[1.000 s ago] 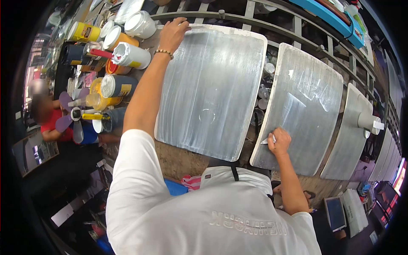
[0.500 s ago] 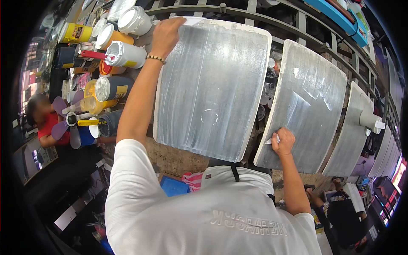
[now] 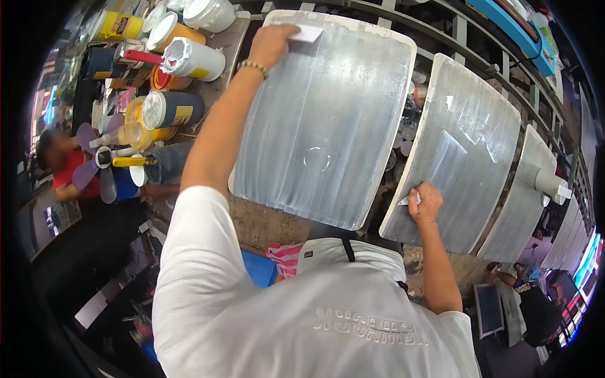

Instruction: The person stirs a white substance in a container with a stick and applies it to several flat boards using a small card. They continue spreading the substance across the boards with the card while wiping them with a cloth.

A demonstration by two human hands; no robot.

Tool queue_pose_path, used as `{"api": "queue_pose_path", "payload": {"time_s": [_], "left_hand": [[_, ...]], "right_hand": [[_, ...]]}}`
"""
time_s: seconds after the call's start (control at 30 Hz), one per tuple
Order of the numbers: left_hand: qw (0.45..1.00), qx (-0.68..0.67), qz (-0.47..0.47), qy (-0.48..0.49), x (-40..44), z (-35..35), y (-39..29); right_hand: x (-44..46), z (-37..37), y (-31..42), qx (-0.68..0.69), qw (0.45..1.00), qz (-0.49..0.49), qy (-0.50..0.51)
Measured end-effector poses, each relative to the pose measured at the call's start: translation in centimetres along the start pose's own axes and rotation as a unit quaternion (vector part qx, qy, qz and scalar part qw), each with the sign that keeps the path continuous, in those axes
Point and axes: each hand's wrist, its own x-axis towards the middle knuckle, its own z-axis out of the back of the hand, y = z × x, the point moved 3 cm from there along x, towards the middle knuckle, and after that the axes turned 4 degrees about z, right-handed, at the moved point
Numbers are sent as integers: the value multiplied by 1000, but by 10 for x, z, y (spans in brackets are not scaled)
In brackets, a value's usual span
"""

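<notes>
My left hand [image 3: 271, 46] is closed on a flat white putty spreader [image 3: 306, 33], whose blade lies against the top left of a large grey panel [image 3: 318, 120]. Streaks of pale filler run down this panel, and a dashed white ring marks its lower middle. Over to the right, my right hand [image 3: 426, 203] is closed around a small white spreader [image 3: 409, 199], mostly hidden by the fingers. That hand is at the lower left of a second grey panel [image 3: 469, 151], which has white filler smears on it.
Paint tubs and an open white bucket [image 3: 194, 58] crowd the left side, beside a purple-bladed fan [image 3: 103, 157]. A metal rack [image 3: 441, 38] runs behind the panels. Another panel [image 3: 523, 201] bears a grey container [image 3: 549, 181]. A person in red [image 3: 72, 167] is at far left.
My left hand and its spreader have moved slightly right and down from the panel's top left corner, showing more of the blade. My right hand stays at nearly the same spot.
</notes>
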Motion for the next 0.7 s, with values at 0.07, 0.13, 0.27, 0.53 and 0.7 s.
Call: {"api": "queue_pose_path", "payload": {"time_s": [0.07,0.13,0.27,0.53,0.7], "left_hand": [[999,-37,-5,-17,-50,6,-5],[1000,-26,6,-13,-114,23,-24],[995,-11,76,63,-247,68,-70],[962,-16,161,220,-390,142,-148],[995,-58,52,67,-233,121,-122]], "right_hand": [[1,1,1,-6,1000,4,-6],[0,1,1,-8,1000,9,-7],[-2,-3,-3,18,1000,-3,-4],[-1,0,-3,11,1000,12,-14],[-1,1,-2,28,1000,10,-5]]}}
